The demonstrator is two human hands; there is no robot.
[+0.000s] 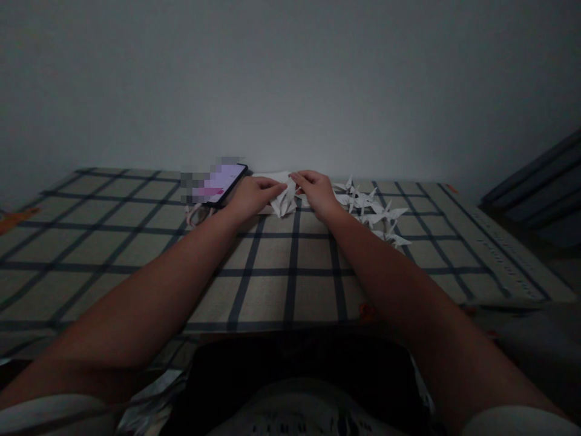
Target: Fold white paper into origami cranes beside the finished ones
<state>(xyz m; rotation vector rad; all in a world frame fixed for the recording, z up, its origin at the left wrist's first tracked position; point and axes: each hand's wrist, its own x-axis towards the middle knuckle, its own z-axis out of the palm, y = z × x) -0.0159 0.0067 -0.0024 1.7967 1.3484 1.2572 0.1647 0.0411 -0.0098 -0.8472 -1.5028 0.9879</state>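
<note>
A partly folded piece of white paper (282,204) with pointed flaps sits between my hands, near the back of the table. My left hand (254,197) pinches its left side between thumb and fingers. From the other side, my right hand (316,191) has its thumb and fingertips closed at the paper's upper right edge. More white paper (270,175) lies flat behind and under my hands, partly covered by them. Several folded white paper cranes (385,215) are clustered just right of my right hand, some hidden by my forearm.
A lit phone (227,181) leans at the left, partly pixelated, with a pale cable or loop (197,215) in front of it. The checked tablecloth (313,278) covers the table up to the grey wall (290,85). An orange item (18,218) shows at far left.
</note>
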